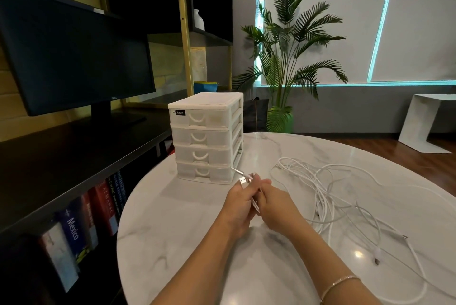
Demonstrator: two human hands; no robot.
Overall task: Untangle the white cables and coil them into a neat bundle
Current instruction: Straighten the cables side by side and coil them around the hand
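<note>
The left hand (240,202) is closed around a short gathered length of thin white cable, with the cable's silver USB plug (243,180) sticking up past the thumb, probably so the free end stays trapped while the rest is wound. The right hand (277,202) presses in just beside it, fingers curled on the same strand where it leaves the left fist; this looks like a pinch that feeds and guides the cable, though the exact finger contact is hidden between the two hands. A slim beaded bracelet (341,282) sits on the right wrist.

Outward to the right, the loose tangle of white cables (328,193) lies spread on the round white marble-look table (172,218), loops crossing one another, with another plug end (403,237) lying well apart near the table's right edge. Most of the cable is uncoiled, so the job seems barely begun.

Just beyond the hands stands a white plastic four-drawer organiser (207,137), its drawers shut.
</note>
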